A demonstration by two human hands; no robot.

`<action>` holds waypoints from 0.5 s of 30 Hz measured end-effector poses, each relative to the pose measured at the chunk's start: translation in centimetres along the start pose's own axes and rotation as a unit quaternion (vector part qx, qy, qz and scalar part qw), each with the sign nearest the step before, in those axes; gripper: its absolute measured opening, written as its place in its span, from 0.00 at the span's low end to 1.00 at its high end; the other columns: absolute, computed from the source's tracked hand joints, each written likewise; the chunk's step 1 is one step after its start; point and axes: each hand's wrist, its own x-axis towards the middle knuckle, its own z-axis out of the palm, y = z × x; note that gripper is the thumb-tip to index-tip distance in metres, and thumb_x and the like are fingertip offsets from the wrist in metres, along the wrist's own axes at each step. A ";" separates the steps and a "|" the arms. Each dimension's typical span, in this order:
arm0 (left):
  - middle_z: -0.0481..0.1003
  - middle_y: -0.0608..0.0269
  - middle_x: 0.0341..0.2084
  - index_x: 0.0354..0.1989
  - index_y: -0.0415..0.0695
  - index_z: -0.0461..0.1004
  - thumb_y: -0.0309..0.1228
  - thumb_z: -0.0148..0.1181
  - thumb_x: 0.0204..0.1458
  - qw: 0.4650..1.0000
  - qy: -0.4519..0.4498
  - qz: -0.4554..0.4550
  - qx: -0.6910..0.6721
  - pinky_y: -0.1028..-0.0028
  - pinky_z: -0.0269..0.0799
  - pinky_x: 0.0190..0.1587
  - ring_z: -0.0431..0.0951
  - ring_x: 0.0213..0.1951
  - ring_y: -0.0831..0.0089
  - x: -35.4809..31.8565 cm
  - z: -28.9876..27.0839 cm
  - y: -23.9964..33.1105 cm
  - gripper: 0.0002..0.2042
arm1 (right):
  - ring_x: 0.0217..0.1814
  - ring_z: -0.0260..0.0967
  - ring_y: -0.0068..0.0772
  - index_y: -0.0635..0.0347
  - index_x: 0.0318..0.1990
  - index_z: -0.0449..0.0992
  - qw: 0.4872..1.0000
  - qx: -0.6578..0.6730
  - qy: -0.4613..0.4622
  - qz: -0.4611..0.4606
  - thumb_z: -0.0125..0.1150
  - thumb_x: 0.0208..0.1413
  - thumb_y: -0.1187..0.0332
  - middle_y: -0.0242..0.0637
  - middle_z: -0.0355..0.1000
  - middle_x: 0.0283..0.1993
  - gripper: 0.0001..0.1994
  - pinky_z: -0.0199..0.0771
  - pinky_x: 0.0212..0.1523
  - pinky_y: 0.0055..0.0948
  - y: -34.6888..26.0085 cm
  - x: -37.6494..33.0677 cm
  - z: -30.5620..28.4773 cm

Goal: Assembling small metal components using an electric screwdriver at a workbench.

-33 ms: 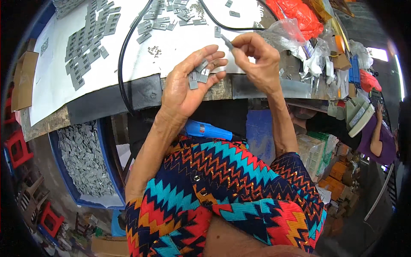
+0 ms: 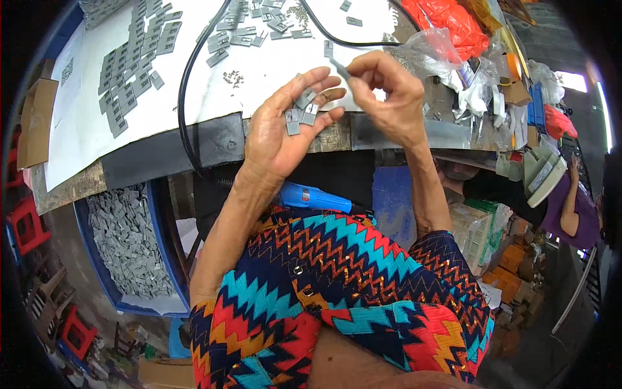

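Observation:
My left hand (image 2: pixel 275 133) is turned palm up and cupped at the table's front edge. Several small flat grey pieces (image 2: pixel 293 121), each with a slot, lie in its palm and against its fingers. Above the white sheet, my right hand (image 2: pixel 391 91) pinches a slim grey piece (image 2: pixel 338 67) between thumb and forefinger. The far end of that piece is close to a single grey slotted piece (image 2: pixel 328 48) on the sheet; whether they touch, I cannot tell. Tiny brass-coloured parts (image 2: pixel 234 78) lie in a small heap beyond my left hand.
Grey pieces stand in staggered rows (image 2: pixel 133 71) at the left, with more loose ones (image 2: pixel 243 39) behind. A black cable (image 2: pixel 188 84) loops across the table (image 2: pixel 214 139). Plastic bags (image 2: pixel 447 29) crowd the right. Below left is a blue bin (image 2: pixel 116 305) full of grey pieces.
My right hand and the slim grey piece have shifted slightly left. My left hand has barely moved and still carries its grey pieces.

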 end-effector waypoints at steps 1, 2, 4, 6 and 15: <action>0.72 0.51 0.39 0.48 0.30 0.64 0.32 0.43 0.57 0.999 0.000 -0.005 -0.044 0.68 0.68 0.45 0.72 0.40 0.68 0.2 -0.3 -0.1 0.17 | 0.21 0.66 0.19 0.67 0.33 0.71 0.999 0.046 -0.018 0.000 0.56 0.44 0.79 0.33 0.69 0.25 0.06 0.67 0.22 0.19 -1.0 -0.1 0.4; 0.72 0.51 0.39 0.48 0.29 0.64 0.34 0.42 0.58 0.996 0.000 -0.010 -0.088 0.67 0.69 0.46 0.72 0.40 0.67 0.3 -0.4 -0.1 0.18 | 0.23 0.65 0.16 0.67 0.34 0.71 0.999 0.029 -0.044 -0.004 0.55 0.46 0.79 0.30 0.68 0.25 0.06 0.66 0.24 0.16 -1.9 0.0 0.4; 0.71 0.50 0.39 0.47 0.29 0.65 0.35 0.41 0.59 0.996 -0.003 -0.009 -0.090 0.67 0.69 0.45 0.72 0.40 0.66 0.3 -0.2 -0.1 0.18 | 0.24 0.64 0.13 0.66 0.35 0.71 0.997 0.011 -0.070 -0.011 0.54 0.47 0.80 0.26 0.68 0.25 0.06 0.65 0.25 0.14 -2.1 0.1 0.5; 0.71 0.49 0.39 0.47 0.29 0.65 0.35 0.41 0.59 0.996 -0.008 -0.006 -0.091 0.67 0.70 0.44 0.72 0.39 0.66 0.0 -0.1 0.1 0.19 | 0.22 0.63 0.12 0.65 0.34 0.72 1.000 -0.017 0.007 0.008 0.54 0.48 0.80 0.28 0.67 0.24 0.05 0.64 0.24 0.14 -0.9 0.5 0.8; 0.69 0.52 0.32 0.46 0.27 0.64 0.30 0.43 0.58 0.996 -0.045 -0.030 -0.073 0.77 0.63 0.30 0.66 0.31 0.72 -0.1 -1.5 0.3 0.16 | 0.32 0.71 0.41 0.64 0.40 0.69 0.967 -0.237 -0.059 -0.078 0.55 0.46 0.73 0.41 0.67 0.40 0.12 0.72 0.32 0.33 3.5 3.2 1.6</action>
